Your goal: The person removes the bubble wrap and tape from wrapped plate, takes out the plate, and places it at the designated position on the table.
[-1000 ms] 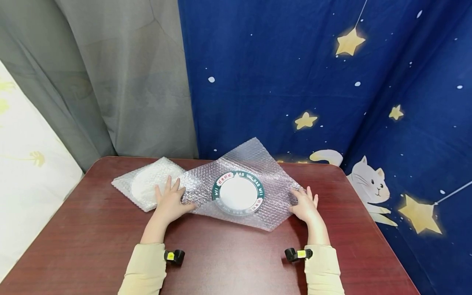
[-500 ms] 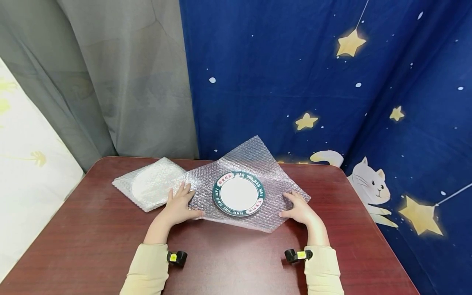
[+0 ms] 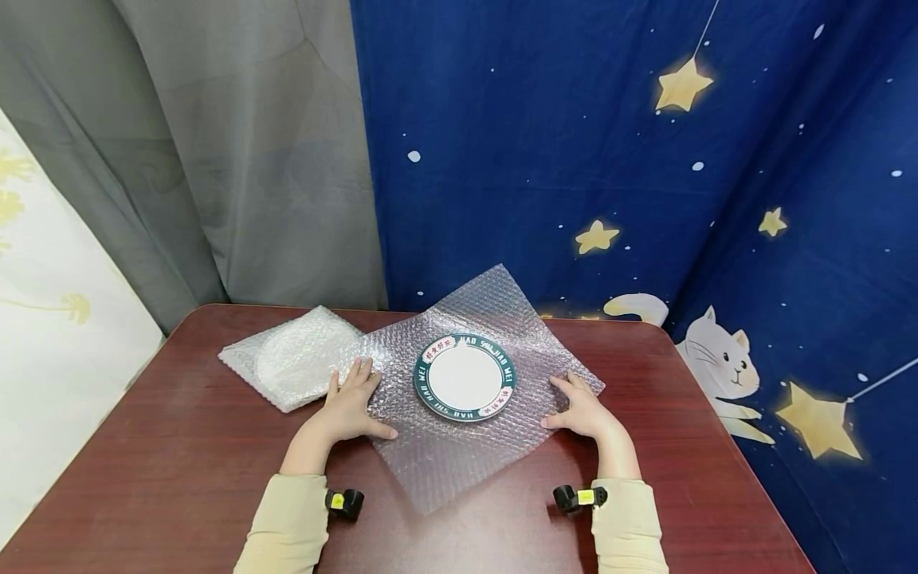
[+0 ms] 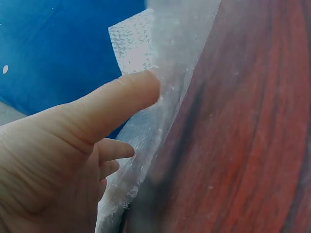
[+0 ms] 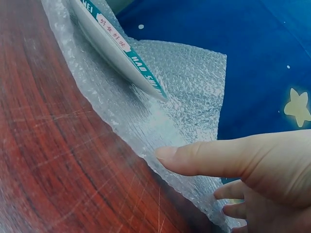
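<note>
A white plate with a green lettered rim [image 3: 464, 377] lies face up on a flat sheet of bubble wrap [image 3: 445, 470]. My left hand [image 3: 346, 410] rests with spread fingers on the sheet's left side; in the left wrist view its thumb [image 4: 126, 99] lies along the wrap's edge. On the right side, my right hand [image 3: 584, 410] touches the sheet, fingers extended. The right wrist view has the right thumb [image 5: 204, 158] over the wrap's edge, with the plate [image 5: 116, 48] tilted in that view. Neither hand touches the plate.
Left of the sheet, close to my left fingers, lies a bubble-wrapped round white item [image 3: 297, 355]. The reddish-brown table [image 3: 179, 446] reaches back to grey [image 3: 272, 159] and blue [image 3: 516, 159] curtains.
The wrap's near corner, earlier folded up over the plate's lower edge and then back, now lies flat toward me. Both hands have shifted slightly inward, and the left thumb has come off the fold.
</note>
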A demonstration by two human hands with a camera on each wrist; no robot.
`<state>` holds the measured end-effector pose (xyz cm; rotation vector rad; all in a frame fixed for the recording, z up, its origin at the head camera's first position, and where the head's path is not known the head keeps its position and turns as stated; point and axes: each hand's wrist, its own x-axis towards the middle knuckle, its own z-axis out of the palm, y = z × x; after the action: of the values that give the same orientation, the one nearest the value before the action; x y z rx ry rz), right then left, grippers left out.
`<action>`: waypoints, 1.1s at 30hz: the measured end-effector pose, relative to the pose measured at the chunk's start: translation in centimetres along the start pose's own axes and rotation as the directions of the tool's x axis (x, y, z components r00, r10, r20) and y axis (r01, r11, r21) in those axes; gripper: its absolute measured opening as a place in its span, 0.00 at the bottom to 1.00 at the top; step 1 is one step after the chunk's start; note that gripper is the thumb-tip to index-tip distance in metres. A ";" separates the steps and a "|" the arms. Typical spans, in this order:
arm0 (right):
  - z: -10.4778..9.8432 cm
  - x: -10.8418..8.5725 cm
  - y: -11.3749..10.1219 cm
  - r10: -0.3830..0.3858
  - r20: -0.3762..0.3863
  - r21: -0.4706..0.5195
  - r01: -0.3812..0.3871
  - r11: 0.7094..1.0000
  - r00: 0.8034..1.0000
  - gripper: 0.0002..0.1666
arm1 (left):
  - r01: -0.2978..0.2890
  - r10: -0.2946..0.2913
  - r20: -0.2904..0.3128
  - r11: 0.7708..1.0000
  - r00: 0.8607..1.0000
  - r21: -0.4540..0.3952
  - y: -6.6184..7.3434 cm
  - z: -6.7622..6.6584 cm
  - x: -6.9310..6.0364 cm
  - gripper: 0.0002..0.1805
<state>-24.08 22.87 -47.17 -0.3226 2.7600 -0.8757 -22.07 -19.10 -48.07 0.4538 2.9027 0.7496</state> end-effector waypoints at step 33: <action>0.1 -0.1 -1.6 0.003 -0.055 -0.044 -0.006 0.999 0.998 0.36 | -0.033 0.033 -0.016 0.999 0.999 0.016 0.1 0.2 -0.1 0.56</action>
<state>-23.74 21.54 -46.32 -0.3042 2.8328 -0.8358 -21.91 -19.00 -48.20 0.5006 2.9245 0.7393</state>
